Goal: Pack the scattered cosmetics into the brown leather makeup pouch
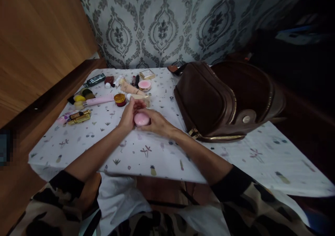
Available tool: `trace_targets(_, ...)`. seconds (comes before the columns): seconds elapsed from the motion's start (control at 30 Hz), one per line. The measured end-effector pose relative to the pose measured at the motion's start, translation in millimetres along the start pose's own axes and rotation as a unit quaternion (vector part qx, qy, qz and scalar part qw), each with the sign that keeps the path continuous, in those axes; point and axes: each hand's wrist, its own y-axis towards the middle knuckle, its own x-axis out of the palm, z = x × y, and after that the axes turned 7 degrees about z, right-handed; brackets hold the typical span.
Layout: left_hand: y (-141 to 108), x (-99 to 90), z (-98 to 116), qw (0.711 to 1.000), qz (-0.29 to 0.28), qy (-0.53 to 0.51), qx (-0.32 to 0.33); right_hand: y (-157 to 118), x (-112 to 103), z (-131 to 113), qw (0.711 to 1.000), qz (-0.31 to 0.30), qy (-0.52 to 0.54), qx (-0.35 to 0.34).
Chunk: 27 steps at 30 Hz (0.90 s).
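Note:
A small round pink cosmetic jar with a glossy top is between my two hands, just above the patterned tablecloth or resting on it; I cannot tell which. My right hand grips it from the right, fingers behind and thumb in front. Cupped around its left side is my left hand, with fingers curled behind the jar and partly hidden. Close beyond the hands lie a pale tube and a peach tube. A gold-lidded dark red jar stands left of them.
A large brown leather bag lies unzipped on the right. Toward the back are a pink round compact and a gold case. Leftward lie a long pink tube, gold lipstick-like tubes and a dark green pack. Wooden furniture borders the left.

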Motion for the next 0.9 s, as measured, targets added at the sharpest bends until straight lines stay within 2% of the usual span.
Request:
trace_targets(0.1,-2,-1.2,1,0.999,-0.033,-0.011,0.003,2,-1,5,0.986,0.054,0.136,0.078)
trace_targets(0.2,-8,-1.4,2,0.995,-0.083,0.022,0.042,6,-6,9,0.929,0.11,0.327,0.131)
trace_targets(0.27,-14,-1.7,2,0.986,-0.113,0.075,0.096,8,-9,9,0.9,0.125,0.394,0.138)
trace_targets(0.33,-17,-2.3,1,0.973,-0.125,0.135,0.142,7,-10,8,0.891,0.129,0.41,0.145)
trace_targets(0.4,-18,-3.3,1,0.961,-0.128,0.184,0.163,6,-9,8,0.896,0.118,0.4,0.155)
trace_targets(0.5,-19,-4.6,0,0.946,-0.128,0.234,0.182,4,-4,8,0.918,0.112,0.345,0.159)
trace_targets(0.67,-23,-4.6,0,0.916,-0.13,0.303,0.229,2,-1,5,0.957,0.157,0.208,0.127)
trace_targets(0.8,-29,-3.5,3,0.901,-0.127,0.352,0.221,1,-2,4,0.964,0.218,0.112,0.104)
trace_targets(0.9,-31,-1.8,6,0.904,-0.125,0.355,0.205,-1,-2,5,0.966,0.226,0.072,0.106)
